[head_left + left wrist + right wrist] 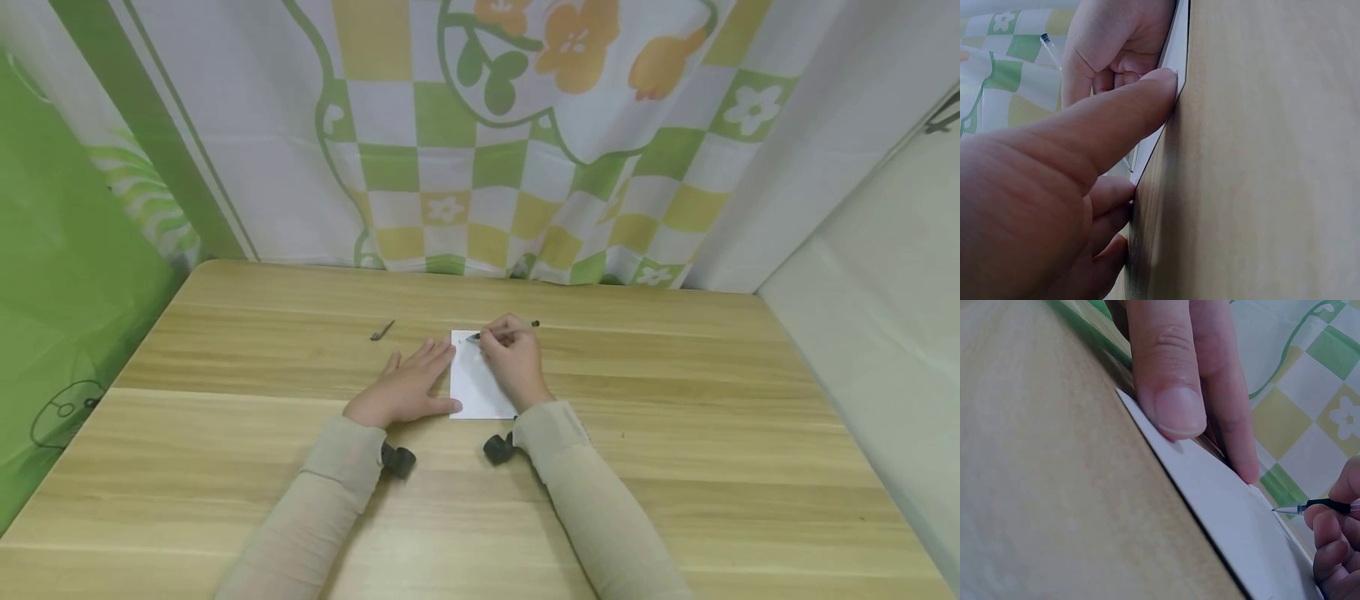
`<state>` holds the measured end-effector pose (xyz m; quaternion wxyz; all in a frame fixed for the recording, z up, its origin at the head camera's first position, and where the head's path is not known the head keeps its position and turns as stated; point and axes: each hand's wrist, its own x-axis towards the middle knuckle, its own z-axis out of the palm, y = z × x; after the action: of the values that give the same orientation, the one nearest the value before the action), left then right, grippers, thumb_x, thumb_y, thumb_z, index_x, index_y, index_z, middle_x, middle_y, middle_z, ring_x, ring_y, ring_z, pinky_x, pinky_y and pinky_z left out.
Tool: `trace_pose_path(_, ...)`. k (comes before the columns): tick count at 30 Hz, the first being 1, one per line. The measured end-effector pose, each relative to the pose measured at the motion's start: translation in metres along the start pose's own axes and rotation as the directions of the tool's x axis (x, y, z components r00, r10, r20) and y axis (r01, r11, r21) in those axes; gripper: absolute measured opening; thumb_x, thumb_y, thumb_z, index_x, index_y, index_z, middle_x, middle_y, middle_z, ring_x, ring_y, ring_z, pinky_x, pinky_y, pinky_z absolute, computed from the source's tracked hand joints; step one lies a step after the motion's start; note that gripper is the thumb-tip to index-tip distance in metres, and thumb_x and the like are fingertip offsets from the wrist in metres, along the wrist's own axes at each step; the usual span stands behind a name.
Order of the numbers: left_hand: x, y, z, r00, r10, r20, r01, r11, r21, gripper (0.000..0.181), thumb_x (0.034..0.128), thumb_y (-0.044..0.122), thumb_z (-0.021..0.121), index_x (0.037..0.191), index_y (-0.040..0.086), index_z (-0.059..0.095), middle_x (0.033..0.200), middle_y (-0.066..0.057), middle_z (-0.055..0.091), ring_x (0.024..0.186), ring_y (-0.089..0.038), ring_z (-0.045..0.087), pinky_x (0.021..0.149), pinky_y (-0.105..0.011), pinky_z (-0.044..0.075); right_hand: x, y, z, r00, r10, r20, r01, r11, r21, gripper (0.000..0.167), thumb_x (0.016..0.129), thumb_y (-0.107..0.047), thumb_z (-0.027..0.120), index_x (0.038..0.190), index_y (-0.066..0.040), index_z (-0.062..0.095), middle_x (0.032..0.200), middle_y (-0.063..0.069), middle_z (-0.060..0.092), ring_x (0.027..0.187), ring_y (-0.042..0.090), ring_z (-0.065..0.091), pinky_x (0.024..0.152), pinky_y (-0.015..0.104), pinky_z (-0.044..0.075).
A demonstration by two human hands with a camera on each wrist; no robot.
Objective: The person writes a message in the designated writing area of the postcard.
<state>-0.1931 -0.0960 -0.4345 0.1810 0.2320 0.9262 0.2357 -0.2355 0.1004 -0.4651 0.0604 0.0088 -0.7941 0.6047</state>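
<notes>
A white sheet of paper (480, 387) lies flat on the wooden table, between the two hands. The left hand (408, 387) rests with fingers spread along the paper's left side. Its thumb presses the near left corner, and a fingertip touches the far left edge. Pinched in the right hand (517, 358) is a pen (517, 330), tilted, with its tip at the upper part of the paper. In the right wrist view the pen (1329, 506) shows a clear tip and a black grip. Small faint marks near the paper's top are too small to read.
A small dark-and-grey object (382, 331), perhaps a pen cap, lies on the table (675, 400) left of the paper. Black wrist-camera mounts (498, 449) sit under the cuffs. A patterned curtain (487, 167) hangs behind the table's far edge.
</notes>
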Motion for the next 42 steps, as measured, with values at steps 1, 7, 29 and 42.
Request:
trace_pose_path(1, -0.0002, 0.0001, -0.0001, 1.0, 0.0, 0.0, 0.0, 1.0, 0.0, 0.092, 0.0958, 0.047, 0.066, 0.162, 0.005, 0.017, 0.169, -0.01, 0.008, 0.156, -0.033, 0.002, 0.119, -0.067, -0.005, 0.0001, 0.0, 0.0001, 1.0, 0.0, -0.001, 0.0, 1.0, -0.002, 0.01, 0.093, -0.012, 0.065, 0.091, -0.004, 0.07, 0.093, 0.006, 0.064, 0.074, 0.015, 0.061, 0.063, 0.02, 0.055)
trace_pose_path(7, -0.0005, 0.0, -0.001, 1.0, 0.005, 0.002, -0.005, 1.0, -0.009, 0.092, 0.096, 0.044, 0.066, 0.161, 0.003, 0.017, 0.169, -0.013, 0.007, 0.155, -0.035, 0.002, 0.119, -0.067, -0.006, 0.0014, 0.0023, 0.0011, 1.0, -0.01, -0.011, 0.01, 1.0, -0.011, 0.007, 0.091, -0.01, 0.065, 0.09, -0.006, 0.069, 0.09, 0.006, 0.065, 0.072, 0.014, 0.061, 0.062, 0.02, 0.054)
trace_pose_path(29, -0.0009, 0.0016, -0.0006, 1.0, -0.007, -0.002, 0.007, 1.0, -0.009, 0.091, 0.0958, 0.046, 0.066, 0.162, 0.005, 0.019, 0.169, -0.011, 0.009, 0.156, -0.033, 0.003, 0.119, -0.066, -0.007, 0.0005, 0.0011, -0.0004, 0.999, -0.033, -0.009, 0.033, 0.999, -0.026, 0.009, 0.091, -0.009, 0.065, 0.088, -0.004, 0.071, 0.092, 0.005, 0.064, 0.071, 0.014, 0.059, 0.06, 0.02, 0.051)
trace_pose_path(42, 0.0, 0.001, -0.0011, 1.0, -0.003, -0.004, 0.003, 1.0, -0.004, 0.092, 0.0953, 0.047, 0.066, 0.161, 0.004, 0.019, 0.169, -0.012, 0.01, 0.155, -0.034, 0.004, 0.119, -0.066, -0.005, 0.0008, 0.0021, -0.0006, 0.999, -0.048, -0.011, 0.048, 0.999, -0.012, 0.01, 0.09, -0.007, 0.065, 0.088, -0.001, 0.072, 0.094, 0.005, 0.064, 0.073, 0.016, 0.058, 0.059, 0.019, 0.05)
